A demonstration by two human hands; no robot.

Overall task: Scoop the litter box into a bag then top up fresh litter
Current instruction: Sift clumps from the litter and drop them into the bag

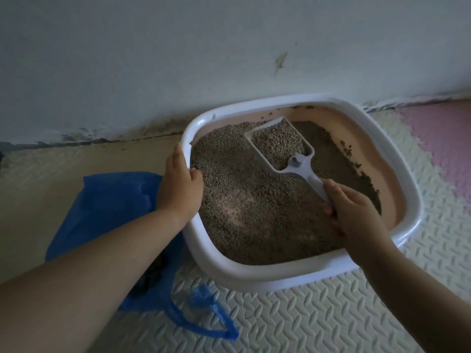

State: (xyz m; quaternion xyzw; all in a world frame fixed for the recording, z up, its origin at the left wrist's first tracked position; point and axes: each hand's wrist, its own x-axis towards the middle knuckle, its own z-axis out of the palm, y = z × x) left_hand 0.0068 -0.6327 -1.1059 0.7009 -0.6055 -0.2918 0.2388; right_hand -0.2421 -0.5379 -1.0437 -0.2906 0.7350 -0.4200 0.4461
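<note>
Pale foam floor mats (305, 322) with a ridged pattern run up to a scuffed wall (153, 59), and the litter box (254, 275) sits on them close against it. My left hand (179, 184) grasps the box's white rim on the near-left side, thumb hooked inside. My right hand (354, 212) is wrapped around the handle of the scoop (299, 164), fingers clenched on it. The scoop's head is toward the far side of the box, over the litter (254, 212), and it is heaped with grey pellets. The litter bed is thin in the middle, where the pink base shows through, and darker, clumped-looking stuff lies along the right side. The blue bag (107, 207) lies on the floor just left of the box, partly under my left forearm, its handles trailing toward me.

I judge I'm in the scooping step, with a load ready to go out. Next I need to carry the scoop level across the box to the left so nothing spills. The bag looks slumped, so my left hand would probably have to let go of the rim and hold its mouth open. Topping up with fresh litter comes later; I see no fresh supply from here.
</note>
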